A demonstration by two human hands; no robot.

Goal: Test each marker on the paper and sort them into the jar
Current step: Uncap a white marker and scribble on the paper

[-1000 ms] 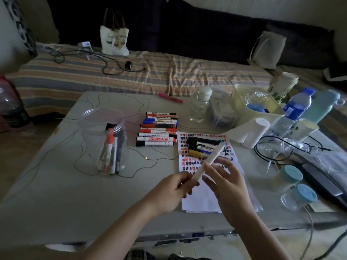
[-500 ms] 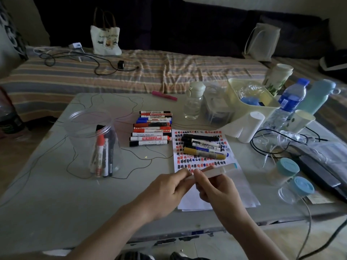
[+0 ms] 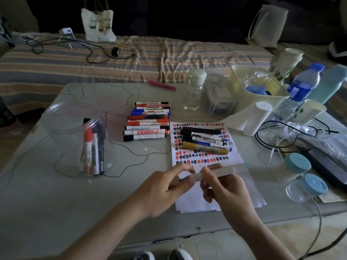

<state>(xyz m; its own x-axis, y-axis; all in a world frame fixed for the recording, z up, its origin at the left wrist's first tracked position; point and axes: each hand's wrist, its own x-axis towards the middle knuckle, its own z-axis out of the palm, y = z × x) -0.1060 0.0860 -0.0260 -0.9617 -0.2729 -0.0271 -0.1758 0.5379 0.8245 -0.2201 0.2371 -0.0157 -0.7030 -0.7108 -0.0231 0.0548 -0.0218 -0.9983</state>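
Note:
My right hand (image 3: 227, 192) grips a white marker (image 3: 221, 170) that lies almost level above the near part of the test paper (image 3: 199, 158). My left hand (image 3: 163, 188) pinches the marker's left end; motion blur hides whether a cap is there. A clear plastic jar (image 3: 78, 132) at the left holds several markers upright, one red-capped. A row of whiteboard markers (image 3: 148, 121) lies mid-table. Several more markers (image 3: 204, 141), one yellow, rest on the paper's marked upper half.
A water bottle (image 3: 194, 91), a cream bin (image 3: 257, 87), a paper roll (image 3: 253, 119), cups, blue-lidded jars (image 3: 304, 175) and black cables (image 3: 277, 136) crowd the table's right side. A pink pen (image 3: 162, 85) lies at the far edge. A striped bed with a tote bag (image 3: 98, 25) is behind.
The marker has dropped from a steep tilt to nearly level and come lower over the paper. Both hands stayed on it, the left at its left end.

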